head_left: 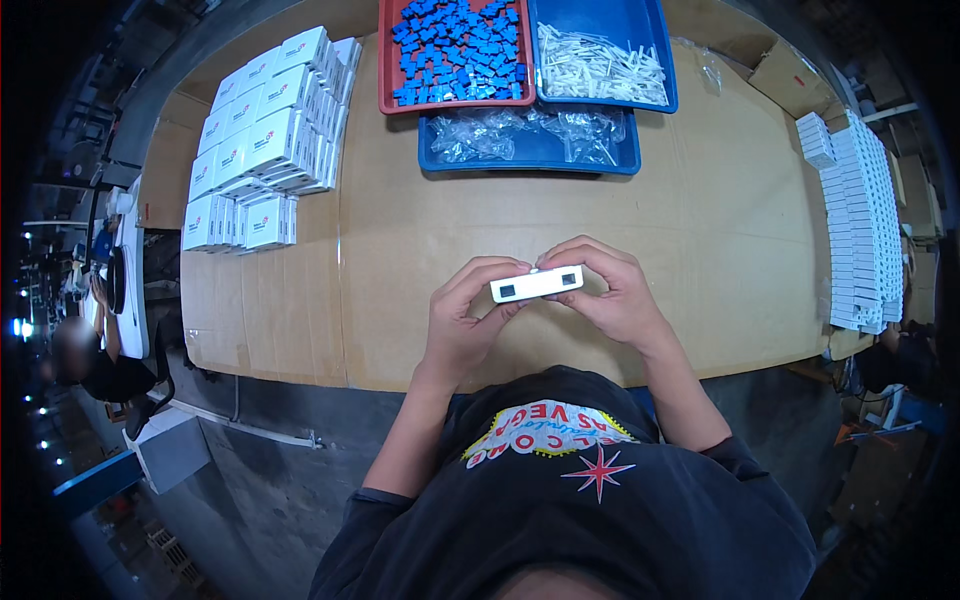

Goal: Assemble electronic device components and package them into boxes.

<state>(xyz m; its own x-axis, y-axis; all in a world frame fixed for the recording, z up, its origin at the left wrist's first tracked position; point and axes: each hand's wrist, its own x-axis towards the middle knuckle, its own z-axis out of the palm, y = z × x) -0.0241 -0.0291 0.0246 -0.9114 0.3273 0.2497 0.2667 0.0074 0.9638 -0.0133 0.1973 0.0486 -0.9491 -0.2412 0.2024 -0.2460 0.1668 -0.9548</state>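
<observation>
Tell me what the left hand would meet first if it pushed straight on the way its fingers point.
Left hand fingers point right, across the white block; just beyond they would likely meet the right hand.

1. The small flat box [537,284] sits between the left hand [462,318] and the right hand [608,290], above the near edge of the worktop [600,200]
2. Stacked small cartons [265,135] lie at the far left of the worktop
3. Three trays stand at the far middle: one with small blocks [455,50] on the left, one with thin sticks [600,65] to its right, one with plastic bags [530,138] in front of both
4. A row of flat boxes [860,220] runs along the right edge
</observation>
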